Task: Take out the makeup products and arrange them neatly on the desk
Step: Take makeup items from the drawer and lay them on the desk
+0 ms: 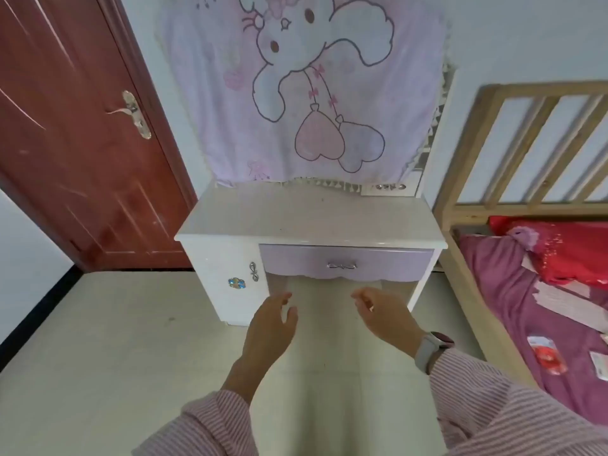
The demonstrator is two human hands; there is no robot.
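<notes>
At the far left stands a red-brown door (82,153) with a silver handle (133,114); it is shut. Next to it, on the wall, hangs a pink cloth (306,87) with a drawn rabbit and 2 heart balloons. I can read no words on the cloth.

Under the cloth is the desk (309,218), white, with a bare glossy top. On its left front there is a white cabinet door (227,274) with a silver handle and a small blue ornament (237,283). To the right of it is the lilac drawer (347,263), pushed in, with a silver bow handle (341,265). At the back right corner of the desk I see a small white label (390,186) with dark signs, too blurred for reading.

My left hand (269,327) hangs in the air below the drawer, fingers relaxed and a little spread, holding nothing. My right hand (381,312) is near it, also below the drawer, fingers loosely bent, grasping nothing. It has a watch (431,348) on the wrist. Both sleeves are pink striped.

No makeup products are visible; I cannot tell where they are.

At the right is a wooden bed (526,143) with a purple cover (526,307), a red pillow (569,251) and some small packets (546,355), whose print I cannot read.
</notes>
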